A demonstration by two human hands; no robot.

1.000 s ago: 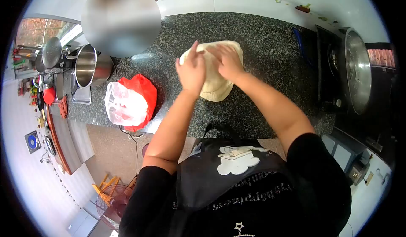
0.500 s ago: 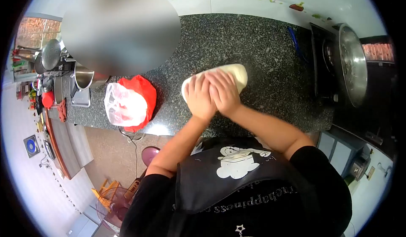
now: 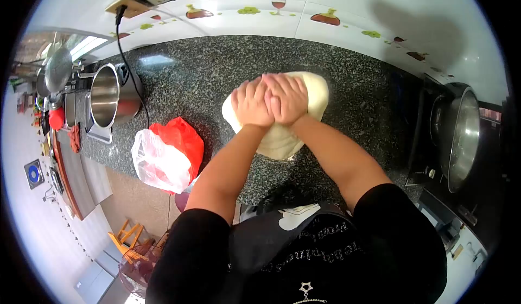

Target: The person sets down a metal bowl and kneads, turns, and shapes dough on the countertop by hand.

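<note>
A pale lump of dough [image 3: 279,143] lies on the dark speckled countertop [image 3: 358,119]. Both hands bear down on its upper middle, side by side and touching. My left hand [image 3: 252,106] has its fingers bent over the far part of the dough. Against it, my right hand [image 3: 287,99] curls its fingers over the same part, its thumb near the left hand. Dough bulges out on both sides and toward my body; the part beneath the palms is hidden.
Left of the dough sits a red and white plastic bag [image 3: 168,157]. Beyond it stand a steel pot [image 3: 115,97] and a black cord [image 3: 130,68] plugged in at the wall. A large metal wok [image 3: 464,141] is on the right by the stove.
The dough has gone from a narrow, folded shape to a broader one spreading toward my body. My hands remain on it. The view has shifted, showing more wall, sockets and the pot.
</note>
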